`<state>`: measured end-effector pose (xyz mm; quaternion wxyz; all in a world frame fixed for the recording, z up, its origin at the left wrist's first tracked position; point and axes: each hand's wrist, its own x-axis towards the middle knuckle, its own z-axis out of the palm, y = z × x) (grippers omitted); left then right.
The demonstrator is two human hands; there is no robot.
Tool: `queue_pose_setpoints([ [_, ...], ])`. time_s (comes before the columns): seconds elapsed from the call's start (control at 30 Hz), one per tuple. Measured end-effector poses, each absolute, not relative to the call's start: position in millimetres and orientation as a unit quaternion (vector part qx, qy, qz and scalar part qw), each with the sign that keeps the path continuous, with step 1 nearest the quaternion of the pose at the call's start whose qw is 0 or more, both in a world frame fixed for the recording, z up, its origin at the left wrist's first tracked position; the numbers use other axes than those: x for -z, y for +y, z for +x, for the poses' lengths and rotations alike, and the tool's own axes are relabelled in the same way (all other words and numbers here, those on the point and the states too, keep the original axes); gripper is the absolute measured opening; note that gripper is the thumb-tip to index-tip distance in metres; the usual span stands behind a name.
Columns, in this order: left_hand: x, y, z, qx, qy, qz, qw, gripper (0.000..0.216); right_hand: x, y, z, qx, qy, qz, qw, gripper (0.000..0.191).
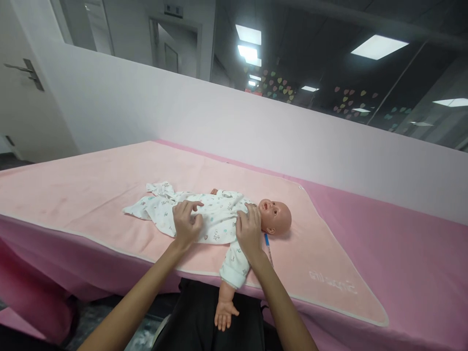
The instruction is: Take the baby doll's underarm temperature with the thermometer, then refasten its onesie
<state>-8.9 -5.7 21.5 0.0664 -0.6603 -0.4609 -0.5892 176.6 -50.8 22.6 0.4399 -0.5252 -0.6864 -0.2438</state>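
A baby doll (276,217) lies on its back, head to the right, in a white printed baby gown (219,226). Over the lower part of the gown is my left hand (186,222), its fingers curled and a gap between thumb and forefinger. My right hand (249,228) rests at the collar by the doll's chin, thumb and fingers apart; its fingertips are partly hidden, and I see no cloth pinched in them. The doll's near arm, in a folded-back sleeve (234,270), hangs over the table edge with the doll's hand (224,314) above my lap.
Beneath the doll is a peach blanket (91,180) with a pale border, spread over a pink table cover (402,234). A blue-tipped strip (266,240) shows beside my right wrist. Behind runs a white wall (219,122) with dark glass above; a door (32,97) stands left.
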Motion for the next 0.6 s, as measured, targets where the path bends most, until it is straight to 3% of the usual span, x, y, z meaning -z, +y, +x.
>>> queue_pose_setpoints([
  [0.17, -51.9, -3.6, 11.7, 0.558, -0.367, -0.743, 0.027, 0.017, -13.8, -107.3, 203.7, 0.226, -0.643, -0.586, 0.438, 0.015],
  [0.3, -74.4, 14.0, 44.3, 0.435, -0.306, -0.845, -0.051, 0.023, 6.5, -141.5, 234.5, 0.185, -0.587, -0.673, 0.41, 0.018],
  [0.5, -68.8, 40.7, 70.0, 0.253, -0.286, -0.913, -0.146, 0.026, 22.9, -166.7, 250.4, 0.177, -0.56, -0.736, 0.336, 0.022],
  [0.6, -62.6, 43.1, 70.1, 0.241, -0.275, -0.921, -0.136, 0.029, 26.5, -171.0, 248.5, 0.182, -0.567, -0.734, 0.327, 0.022],
])
